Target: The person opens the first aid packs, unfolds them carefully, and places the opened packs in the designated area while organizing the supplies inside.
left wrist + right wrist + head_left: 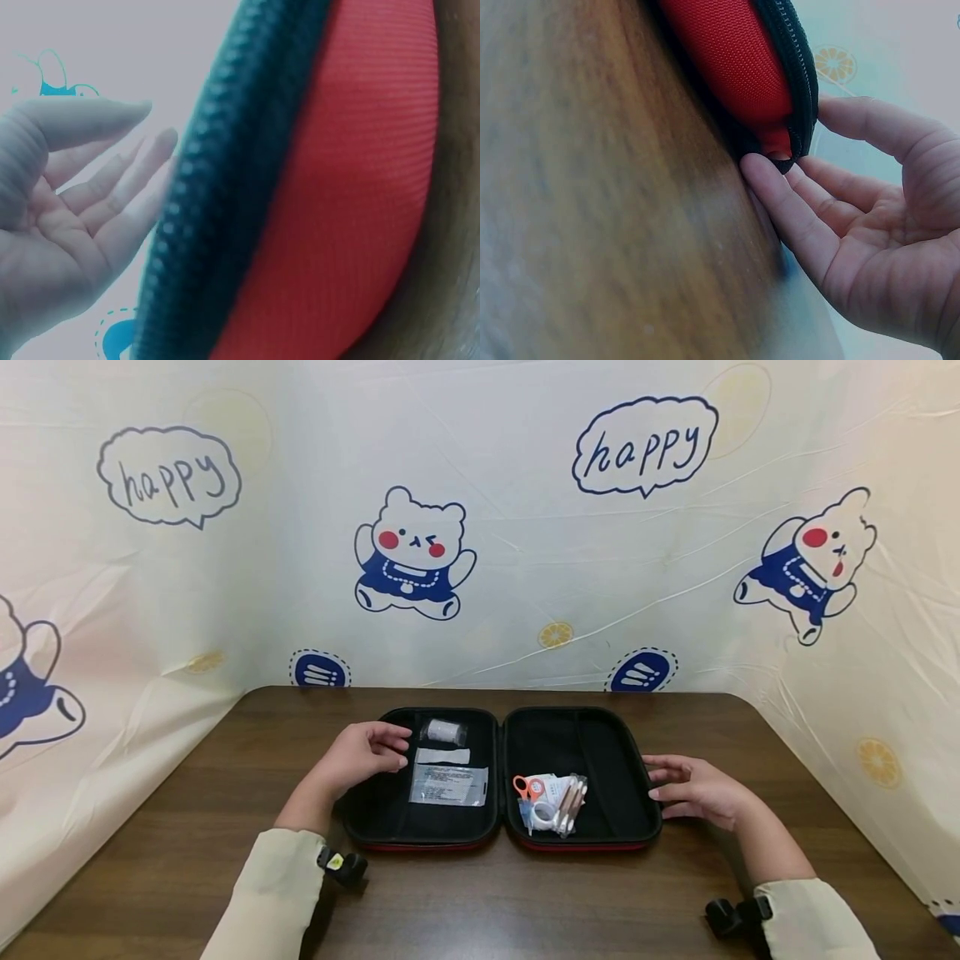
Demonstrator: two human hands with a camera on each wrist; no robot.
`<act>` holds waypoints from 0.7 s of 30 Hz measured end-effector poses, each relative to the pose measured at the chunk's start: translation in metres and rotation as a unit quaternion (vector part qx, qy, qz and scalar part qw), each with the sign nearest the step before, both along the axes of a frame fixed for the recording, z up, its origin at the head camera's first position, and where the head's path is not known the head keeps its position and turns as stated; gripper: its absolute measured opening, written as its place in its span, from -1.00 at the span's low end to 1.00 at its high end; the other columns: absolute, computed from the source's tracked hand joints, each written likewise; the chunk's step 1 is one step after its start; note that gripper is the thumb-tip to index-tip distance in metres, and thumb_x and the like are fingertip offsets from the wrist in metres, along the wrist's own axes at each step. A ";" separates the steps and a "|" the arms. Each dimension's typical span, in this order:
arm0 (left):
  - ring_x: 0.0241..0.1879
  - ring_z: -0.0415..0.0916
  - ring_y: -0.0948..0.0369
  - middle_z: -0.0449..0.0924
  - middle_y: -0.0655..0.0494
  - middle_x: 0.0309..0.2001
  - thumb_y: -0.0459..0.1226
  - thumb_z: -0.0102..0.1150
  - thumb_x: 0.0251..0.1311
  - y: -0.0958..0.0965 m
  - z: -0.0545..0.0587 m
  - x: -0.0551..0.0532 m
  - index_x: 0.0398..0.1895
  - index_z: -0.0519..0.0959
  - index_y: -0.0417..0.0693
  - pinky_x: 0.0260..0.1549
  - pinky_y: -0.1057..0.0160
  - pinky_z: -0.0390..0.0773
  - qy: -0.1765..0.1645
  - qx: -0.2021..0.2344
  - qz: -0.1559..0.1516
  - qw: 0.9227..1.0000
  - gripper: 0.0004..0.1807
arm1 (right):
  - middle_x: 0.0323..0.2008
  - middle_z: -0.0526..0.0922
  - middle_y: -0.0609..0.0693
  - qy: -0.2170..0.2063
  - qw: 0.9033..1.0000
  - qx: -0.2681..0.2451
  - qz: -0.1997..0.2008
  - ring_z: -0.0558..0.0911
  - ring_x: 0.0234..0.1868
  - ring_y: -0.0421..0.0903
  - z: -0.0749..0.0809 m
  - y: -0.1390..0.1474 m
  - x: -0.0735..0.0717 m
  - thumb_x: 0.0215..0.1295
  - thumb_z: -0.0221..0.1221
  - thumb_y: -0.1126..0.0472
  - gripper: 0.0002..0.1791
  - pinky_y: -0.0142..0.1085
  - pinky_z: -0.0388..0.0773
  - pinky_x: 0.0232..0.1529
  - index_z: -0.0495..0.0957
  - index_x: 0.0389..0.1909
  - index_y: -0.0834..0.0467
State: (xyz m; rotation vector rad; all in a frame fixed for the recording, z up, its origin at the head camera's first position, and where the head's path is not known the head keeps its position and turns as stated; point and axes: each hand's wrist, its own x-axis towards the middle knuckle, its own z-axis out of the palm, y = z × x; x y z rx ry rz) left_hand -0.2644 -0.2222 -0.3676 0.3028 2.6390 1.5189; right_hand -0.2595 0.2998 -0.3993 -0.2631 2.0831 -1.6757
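Note:
A black-lined zip case [498, 777] with a red outside lies unfolded on the table, looking like a first-aid kit. Its left half holds a wrapped white roll [444, 731], a white strip [442, 756] and a clear printed packet [448, 785]. In the right half are orange-handled scissors [527, 788], a white tape roll [543, 815], and bagged cotton swabs [572, 806]. My left hand [367, 752] hovers over the left half's outer edge, fingers loosely bent and holding nothing. At the opposite side, my right hand [693, 789] pinches the case's rim between thumb and fingers.
The case stands on a brown wooden table [450, 902]. Behind it hangs a pale printed cloth [517, 527] with bears and lettering, which also runs along both sides. Each wrist wears a small black camera [343, 867].

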 end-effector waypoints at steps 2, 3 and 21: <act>-0.13 0.61 0.05 0.60 -0.25 0.00 -0.41 0.34 0.14 0.001 0.001 0.000 0.17 0.50 -0.33 -0.12 0.16 0.64 0.014 0.003 -0.005 1.000 -0.51 | 0.11 0.42 0.26 0.000 1.000 -0.001 0.000 0.58 -0.08 0.00 0.000 0.001 0.000 0.26 0.27 0.30 -0.17 -0.05 0.62 -0.05 0.03 0.43 0.42; -0.12 0.61 0.04 0.60 -0.25 0.01 -0.41 0.34 0.14 0.001 0.001 0.000 0.16 0.51 -0.32 -0.11 0.16 0.64 0.018 0.005 -0.004 1.000 -0.51 | 0.11 0.42 0.26 0.000 1.000 -0.001 0.001 0.58 -0.08 0.00 0.000 0.001 0.000 0.26 0.26 0.30 -0.17 -0.04 0.62 -0.05 0.03 0.43 0.43; -0.13 0.60 0.09 0.63 -0.17 -0.03 -0.40 0.33 0.15 0.030 0.008 0.008 0.05 0.60 -0.22 -0.04 0.08 0.61 0.042 0.002 0.010 0.999 -0.64 | 0.18 0.34 0.35 -0.003 1.000 -0.002 0.000 0.57 -0.08 0.00 0.003 -0.002 0.002 0.28 0.25 0.30 -0.17 -0.04 0.62 -0.04 0.02 0.44 0.41</act>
